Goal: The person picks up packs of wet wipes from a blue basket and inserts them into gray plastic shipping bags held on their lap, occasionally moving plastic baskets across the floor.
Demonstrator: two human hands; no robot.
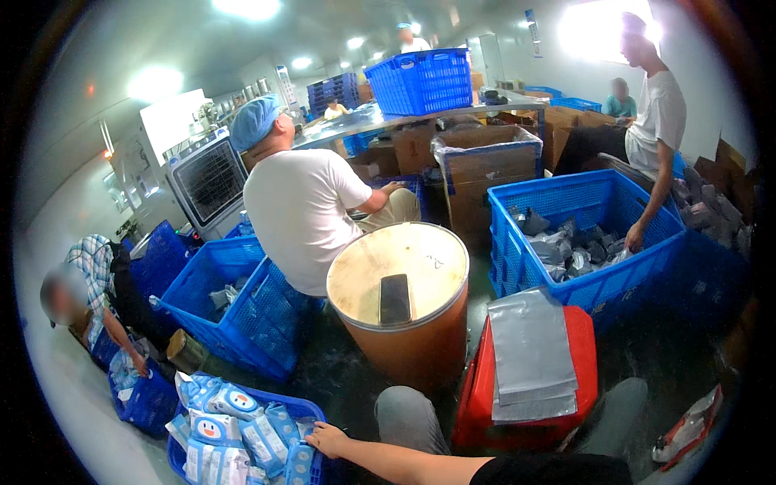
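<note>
My left hand (327,440) reaches out to the left, its fingers curled over the right rim of a blue plastic basket (323,469). Packs of wet wipes (217,430), white and light blue with a cartoon face, fill this basket. My right hand is out of sight. Between my knees stands a red box (470,416) with flat grey plastic mailing bags (533,356) lying over its top. Ahead of me, a dark phone (394,299) rests on the pale lid of a brown drum (404,352).
A seated co-worker (301,206) has their back to me beside blue crates (214,303). At right, another person reaches into a large blue crate (602,295) of grey parcels. A third bends over a basket (145,404) at far left. Cardboard boxes (489,174) stand behind.
</note>
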